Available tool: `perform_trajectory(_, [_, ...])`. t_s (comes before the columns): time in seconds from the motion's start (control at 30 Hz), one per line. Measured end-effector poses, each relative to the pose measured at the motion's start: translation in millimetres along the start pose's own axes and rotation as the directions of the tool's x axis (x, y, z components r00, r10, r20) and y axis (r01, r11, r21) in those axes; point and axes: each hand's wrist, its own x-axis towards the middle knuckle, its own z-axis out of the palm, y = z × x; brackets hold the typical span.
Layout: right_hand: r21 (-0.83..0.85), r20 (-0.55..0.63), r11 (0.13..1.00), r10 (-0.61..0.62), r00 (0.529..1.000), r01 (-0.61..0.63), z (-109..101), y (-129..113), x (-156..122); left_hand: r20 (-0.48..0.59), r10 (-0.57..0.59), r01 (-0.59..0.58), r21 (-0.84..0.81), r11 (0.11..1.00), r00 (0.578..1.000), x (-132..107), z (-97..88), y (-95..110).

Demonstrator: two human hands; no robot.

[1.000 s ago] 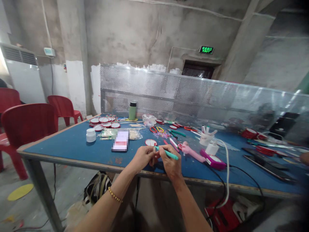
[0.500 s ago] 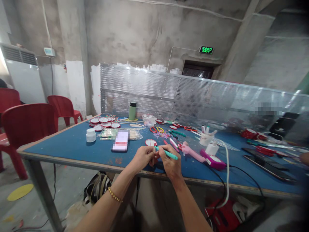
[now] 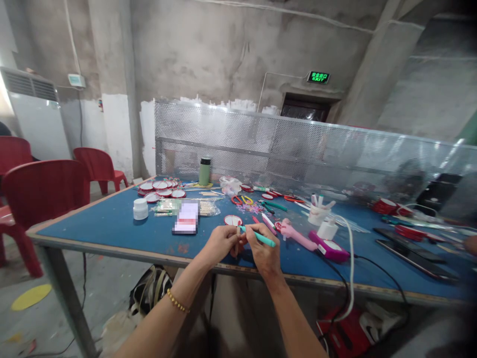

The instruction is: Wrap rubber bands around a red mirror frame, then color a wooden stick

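My right hand (image 3: 265, 251) is closed around a turquoise pen (image 3: 264, 238), its tip pointing left toward my other hand. My left hand (image 3: 222, 241) is closed with its fingertips pinched together just left of the pen tip; what they hold is too small and covered to make out. Both hands are close together above the front edge of the blue table. Directly behind them lies a small round white disc with a red rim (image 3: 233, 220). Red and white pens (image 3: 268, 223) lie just beyond my right hand.
A phone (image 3: 187, 217) lies left of my hands, with a white jar (image 3: 140, 209) farther left. Stacked red-rimmed discs (image 3: 160, 185) and a green bottle (image 3: 204, 172) stand behind. To the right are a pink glue gun (image 3: 298, 235), a pen cup (image 3: 318, 214) and cables.
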Motion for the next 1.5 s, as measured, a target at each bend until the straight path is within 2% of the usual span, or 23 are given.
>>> perform_trajectory(0.93, [-0.020,-0.002,1.000,-0.014,1.000,0.014,-0.6,-0.4,0.2,0.000,0.012,-0.012,-0.012,1.000,1.000,0.2,0.3,0.7])
perform_trajectory(1.5, [0.030,-0.022,0.999,0.017,1.000,-0.016,0.2,-1.3,0.2,0.005,-0.002,0.002,-0.033,0.999,1.000,0.1,-0.2,2.9])
